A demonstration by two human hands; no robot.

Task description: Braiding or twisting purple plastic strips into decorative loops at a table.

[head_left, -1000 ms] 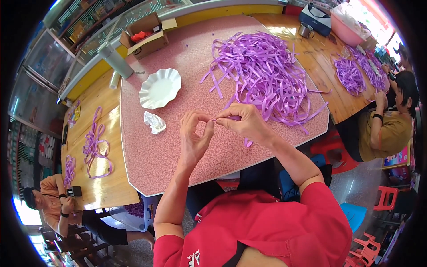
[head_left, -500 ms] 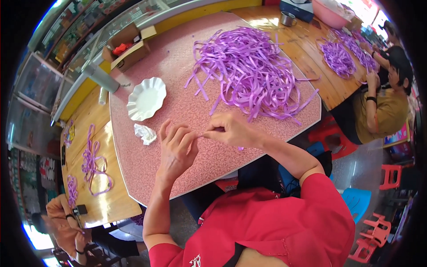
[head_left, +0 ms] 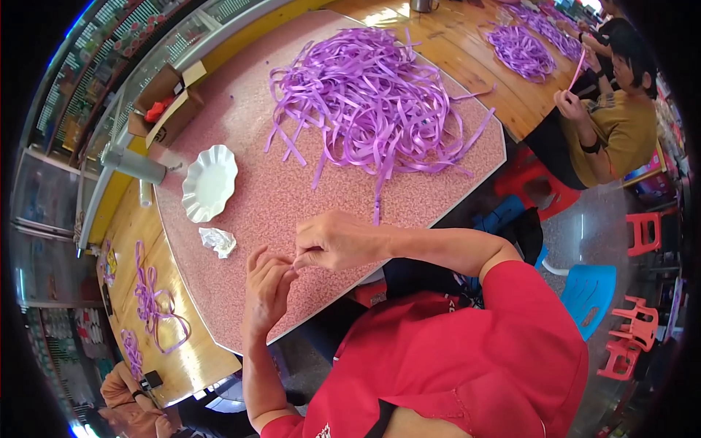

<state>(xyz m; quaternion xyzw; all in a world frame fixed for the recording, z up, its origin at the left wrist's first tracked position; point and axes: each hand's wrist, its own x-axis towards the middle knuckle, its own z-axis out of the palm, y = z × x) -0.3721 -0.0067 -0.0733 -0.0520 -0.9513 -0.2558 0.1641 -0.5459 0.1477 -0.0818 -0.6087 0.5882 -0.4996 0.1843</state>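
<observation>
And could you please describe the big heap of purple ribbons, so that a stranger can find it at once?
Start at the pink speckled table in the middle. Beyond the person's right hand and to the right of the white scalloped dish lies a tangled heap of purple ribbons. Unlike the smaller purple bunches on the wooden tabletops, it lies on the pink table.

Own hands (head_left: 339, 241), two — dish (head_left: 209, 184), one (white wad (head_left: 217, 242), also one)

White lettering (head_left: 323, 432) on the red shirt (head_left: 475, 350), too small to read
</observation>
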